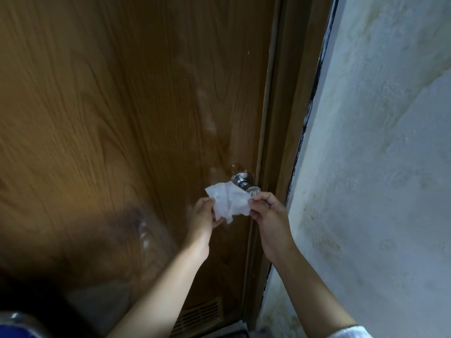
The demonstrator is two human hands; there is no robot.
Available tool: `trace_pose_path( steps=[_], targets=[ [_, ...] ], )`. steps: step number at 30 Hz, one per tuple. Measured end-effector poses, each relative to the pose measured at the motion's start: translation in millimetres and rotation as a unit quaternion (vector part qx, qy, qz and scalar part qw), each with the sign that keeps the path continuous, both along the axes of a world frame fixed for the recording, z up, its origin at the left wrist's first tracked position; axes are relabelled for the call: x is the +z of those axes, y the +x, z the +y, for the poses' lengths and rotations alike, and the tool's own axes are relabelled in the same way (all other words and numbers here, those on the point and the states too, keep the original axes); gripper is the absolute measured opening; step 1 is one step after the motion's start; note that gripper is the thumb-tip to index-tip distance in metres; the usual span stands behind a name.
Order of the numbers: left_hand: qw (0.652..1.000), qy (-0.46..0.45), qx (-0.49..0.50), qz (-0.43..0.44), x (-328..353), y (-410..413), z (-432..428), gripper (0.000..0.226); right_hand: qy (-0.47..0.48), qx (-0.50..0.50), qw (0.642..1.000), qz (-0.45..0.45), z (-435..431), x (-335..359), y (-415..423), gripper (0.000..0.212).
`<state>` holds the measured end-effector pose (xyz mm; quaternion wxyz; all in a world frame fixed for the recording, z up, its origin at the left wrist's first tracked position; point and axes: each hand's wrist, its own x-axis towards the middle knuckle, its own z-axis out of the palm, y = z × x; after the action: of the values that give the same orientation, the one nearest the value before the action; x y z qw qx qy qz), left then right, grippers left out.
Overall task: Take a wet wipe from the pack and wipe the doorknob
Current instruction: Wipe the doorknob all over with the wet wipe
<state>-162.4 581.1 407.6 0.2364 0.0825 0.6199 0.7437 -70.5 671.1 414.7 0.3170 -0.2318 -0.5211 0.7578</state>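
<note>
A white wet wipe (229,200) is stretched between my two hands, just below and in front of the silver doorknob (245,182) on the brown wooden door (122,118). My left hand (204,214) pinches the wipe's left edge. My right hand (267,211) pinches its right edge, right under the knob's round end. The wipe's top overlaps the knob's lower left part; whether it touches it I cannot tell. The pack of wipes is not in view.
The door frame (280,142) runs down just right of the knob, with a rough white wall (378,167) beyond it. A vent grille (197,315) sits at the door's bottom. A dark blue object (17,325) shows at the lower left corner.
</note>
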Motion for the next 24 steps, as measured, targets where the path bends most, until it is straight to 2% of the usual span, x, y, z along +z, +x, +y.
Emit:
trace_pose_path(
  steps=[3,5,7,10,12,14,16,18,21,24],
  targets=[
    [0.998,0.013,0.031,-0.059,-3,-8,-2,0.021,-0.015,-0.03,0.999,0.014,7,2,3,0.02],
    [0.994,0.006,0.045,-0.101,-8,-12,0,0.031,-0.023,-0.038,0.999,0.028,11,5,6,0.024],
    [0.993,-0.044,0.049,-0.099,-14,-12,1,0.034,-0.03,-0.04,0.998,0.034,13,8,6,0.027],
    [0.991,-0.105,0.069,-0.041,-19,-8,2,0.033,-0.023,-0.036,0.999,0.02,14,10,3,0.032],
    [0.995,-0.089,0.017,0.034,-18,-1,-2,0.044,-0.011,-0.018,1.0,0.004,13,12,3,0.036],
    [0.987,-0.065,-0.108,0.102,-13,7,-3,0.059,-0.019,0.031,0.999,0.006,11,16,4,0.029],
    [0.976,-0.022,-0.197,0.086,-8,12,-2,0.068,-0.037,0.07,0.997,0.02,8,21,6,0.022],
    [0.97,0.009,-0.238,0.047,-4,13,-1,0.056,-0.03,0.06,0.998,0.018,8,23,8,0.023],
    [0.968,-0.023,-0.246,0.049,0,16,-6,0.024,-0.031,0.039,0.999,0.022,10,26,11,0.021],
    [0.966,-0.054,-0.247,0.057,2,18,-7,0.02,-0.03,-0.009,0.999,0.013,13,24,14,0.017]
  ],
)
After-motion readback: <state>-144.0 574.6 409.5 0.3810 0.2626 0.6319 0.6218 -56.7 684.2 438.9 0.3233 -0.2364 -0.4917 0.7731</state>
